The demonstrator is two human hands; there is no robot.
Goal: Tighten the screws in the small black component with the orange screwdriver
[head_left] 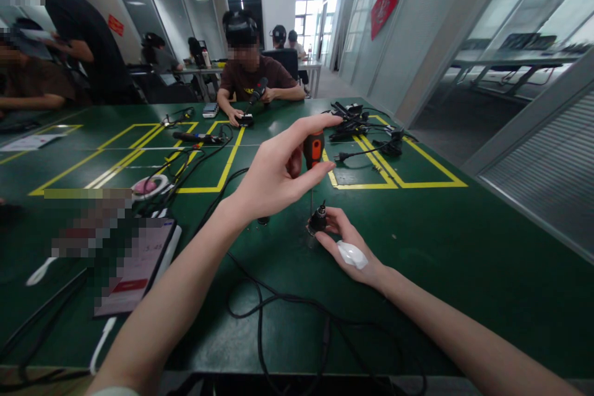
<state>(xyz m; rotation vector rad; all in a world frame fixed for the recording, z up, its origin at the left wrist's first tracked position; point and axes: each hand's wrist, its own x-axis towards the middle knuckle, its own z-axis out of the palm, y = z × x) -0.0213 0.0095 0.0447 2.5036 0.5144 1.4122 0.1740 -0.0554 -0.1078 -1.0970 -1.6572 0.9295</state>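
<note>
My left hand (271, 176) is around a screwdriver (316, 150) with an orange and black handle. Its thumb and index finger stretch out apart, while the curled fingers lie at the handle. The screwdriver stands upright, and its thin shaft points down at a small black cylindrical part (318, 219) with a metal tip. Whether the shaft touches that part is not clear. Low over the table, my right hand (346, 244) grips the black part between thumb and fingers. A white patch (352, 255) sits on the back of the right hand.
Black cables (278, 297) loop across the green table (445, 260). To the left lie a phone (134, 272) and a white tape roll (151, 186). A pile of black plugs and cords (350, 120) is at the back right. Opposite, a person (260, 74) holds a power drill (258, 91).
</note>
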